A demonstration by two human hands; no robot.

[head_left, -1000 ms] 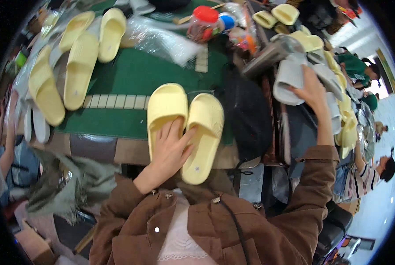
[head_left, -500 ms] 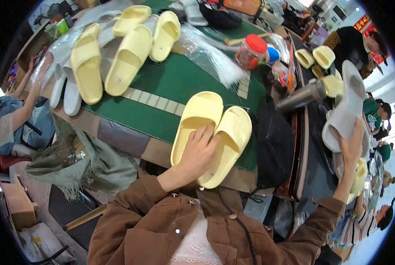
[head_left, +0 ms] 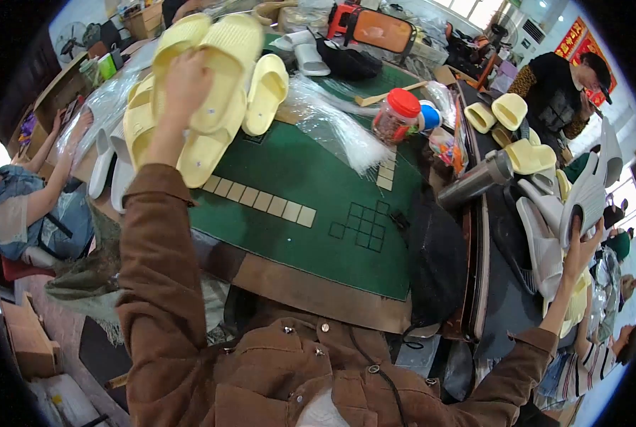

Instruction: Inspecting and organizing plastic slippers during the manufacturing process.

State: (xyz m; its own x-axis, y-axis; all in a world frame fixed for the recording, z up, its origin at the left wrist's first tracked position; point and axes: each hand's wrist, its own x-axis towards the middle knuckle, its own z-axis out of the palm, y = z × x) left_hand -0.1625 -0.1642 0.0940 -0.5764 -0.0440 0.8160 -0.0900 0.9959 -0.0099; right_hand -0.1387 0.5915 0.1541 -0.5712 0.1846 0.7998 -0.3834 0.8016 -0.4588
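Brown corduroy sleeves fill the lower frame; both arms reach outward from there.

Right hand (head_left: 581, 249), right edge of frame: fingers curl up around the lower edge of a pale grey slipper (head_left: 587, 199), pinching it from beneath. It stands nearly upright above a pile of white slippers (head_left: 538, 245) on the dark side bench. Risk: the hold takes only the edge, so the slipper may pivot and drop onto the pile, or knock loose the yellow slippers (head_left: 528, 153) stacked just beyond.

Left hand (head_left: 183, 89), upper left of frame: lifted high, fingers pressed flat against the back of a yellow slipper pair (head_left: 222, 50); I cannot tell whether the thumb wraps round the far side. The pair sits in the air above the green worktop (head_left: 311, 178), over more yellow slippers (head_left: 147, 124) lying at its left edge. Risk: two slippers in one hand may slide apart, the outer one falling.

Farther, upper centre: a red-lidded jar (head_left: 396, 117) and loose clear plastic bags (head_left: 332, 124) lie near. A falling slipper could tip the jar; the slick film could carry a slipper off the worktop. A steel flask (head_left: 478, 178) lies tilted at the right edge and may roll.
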